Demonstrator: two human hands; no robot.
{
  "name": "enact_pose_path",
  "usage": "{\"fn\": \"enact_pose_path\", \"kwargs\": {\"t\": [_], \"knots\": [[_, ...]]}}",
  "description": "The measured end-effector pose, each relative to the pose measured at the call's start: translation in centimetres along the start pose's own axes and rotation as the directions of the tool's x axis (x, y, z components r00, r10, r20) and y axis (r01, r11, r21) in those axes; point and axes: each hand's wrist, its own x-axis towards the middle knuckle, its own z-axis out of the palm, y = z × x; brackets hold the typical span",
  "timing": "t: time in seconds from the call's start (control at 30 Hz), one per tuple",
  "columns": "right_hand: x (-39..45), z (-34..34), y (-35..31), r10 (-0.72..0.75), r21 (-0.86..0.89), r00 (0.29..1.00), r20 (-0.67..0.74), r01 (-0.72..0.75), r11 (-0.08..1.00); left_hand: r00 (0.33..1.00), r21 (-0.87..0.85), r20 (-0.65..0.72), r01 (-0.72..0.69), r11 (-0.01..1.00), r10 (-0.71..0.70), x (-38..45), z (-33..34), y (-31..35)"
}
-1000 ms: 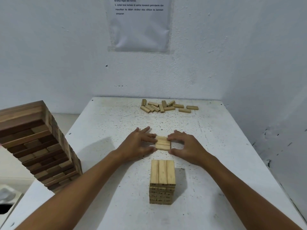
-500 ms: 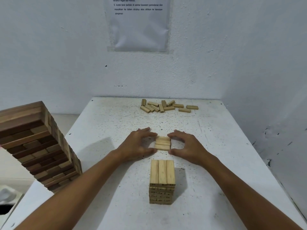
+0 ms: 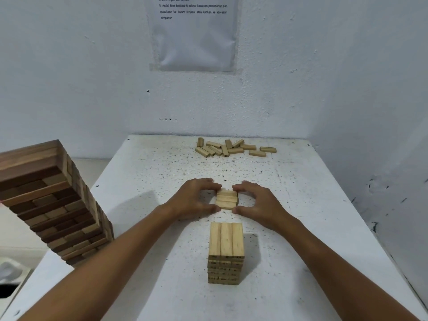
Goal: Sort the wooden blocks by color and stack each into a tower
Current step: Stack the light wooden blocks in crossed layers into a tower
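Three light wooden blocks [image 3: 227, 199] lie side by side as one row on the white table [image 3: 143, 181], at its middle. My left hand [image 3: 192, 200] pinches the row's left end between thumb and fingers. My right hand [image 3: 259, 202] pinches its right end the same way. In front of the row, nearer to me, stands a short tower of light blocks [image 3: 225, 251], three blocks across its top. Several loose light blocks [image 3: 231, 148] lie scattered at the table's far edge. A tall tower of dark and mixed brown blocks [image 3: 46, 200] stands at the table's left edge.
White walls close the table in at the back and on the right. A sheet of paper [image 3: 194, 33] with printed text hangs on the back wall. The table's left edge drops off beside the dark tower.
Both hands have curled tighter round the row's ends, fingers arching over it from either side. The row of three blocks has stayed where it was on the table.
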Motion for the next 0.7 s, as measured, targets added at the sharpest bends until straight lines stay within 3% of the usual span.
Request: {"fn": "enact_pose_path", "kwargs": {"t": [0.37,0.7], "knots": [[-0.1,0.0,-0.6,-0.054,0.006,0.998,-0.039,0.055,0.998,0.998,-0.081,-0.063,0.011,0.997,-0.016,-0.4,-0.3,0.8],[-0.2,-3.9,-5.4,-0.152,0.086,0.983,-0.106,0.162,0.983,0.983,-0.230,-0.179,-0.065,0.971,0.024,-1.6,-4.7,4.2]]}}
